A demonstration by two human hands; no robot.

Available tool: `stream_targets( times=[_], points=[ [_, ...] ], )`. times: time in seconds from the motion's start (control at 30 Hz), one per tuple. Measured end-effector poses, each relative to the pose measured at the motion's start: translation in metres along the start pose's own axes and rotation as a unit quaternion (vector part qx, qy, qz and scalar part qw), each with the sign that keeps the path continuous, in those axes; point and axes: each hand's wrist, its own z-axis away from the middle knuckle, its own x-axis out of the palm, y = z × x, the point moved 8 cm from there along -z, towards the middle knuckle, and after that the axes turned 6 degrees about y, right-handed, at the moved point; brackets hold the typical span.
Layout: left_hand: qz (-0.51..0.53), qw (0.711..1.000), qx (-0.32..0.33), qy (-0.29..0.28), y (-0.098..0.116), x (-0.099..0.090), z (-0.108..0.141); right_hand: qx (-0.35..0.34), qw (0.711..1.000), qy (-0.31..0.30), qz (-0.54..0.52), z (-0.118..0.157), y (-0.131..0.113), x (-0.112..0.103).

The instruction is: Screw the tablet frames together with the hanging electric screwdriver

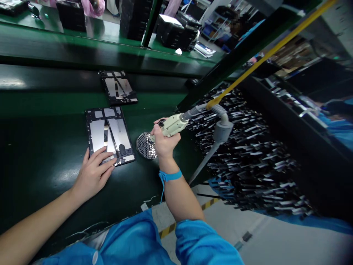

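Note:
My left hand [95, 171] lies with its fingers stretched out over the lower edge of an opened tablet [96, 132], which shows silver panels in a black frame. My right hand [164, 145] is wrapped round a pale green electric screwdriver [174, 125], tilted with its cable end up to the right. Its front end is over a round metal dish with a grid of holes [143, 145], and the tip is hidden by my hand. A blue wrist strap [171, 176] circles my right wrist. Farther back lies a second opened tablet [120, 87].
A yellow hose [256, 68] slopes down to the screwdriver's cable, near a grey hanging fitting [223, 131]. On the right stands a large rack packed with dark slim parts [248, 147]. Beyond the green bench [33, 110], black stacks [171, 31] stand near other people.

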Motion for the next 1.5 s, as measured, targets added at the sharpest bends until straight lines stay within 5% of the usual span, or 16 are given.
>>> stream_targets(
  times=[0.3, 0.5, 0.63, 0.83, 1.5],
  points=[
    [0.001, 1.0, 0.0, -0.003, -0.002, 0.003, 0.002, -0.01, 1.0, 0.017, 0.024, -0.002, 0.01, -0.004],
    [0.009, 1.0, -0.011, 0.006, 0.001, 0.002, -0.002, -0.032, 0.999, 0.004, -0.044, 0.002, -0.023, 0.003],
    [0.019, 1.0, -0.018, 0.004, 0.001, 0.002, -0.004, -0.022, 0.994, -0.06, -0.093, 0.032, -0.052, 0.026],
    [0.018, 1.0, -0.019, -0.008, 0.0, 0.004, -0.003, 0.024, 0.969, -0.2, -0.14, 0.083, -0.062, 0.063],
    [0.01, 1.0, -0.005, -0.008, -0.003, 0.004, 0.001, 0.029, 0.959, -0.259, -0.112, 0.098, -0.064, 0.078]
  ],
)
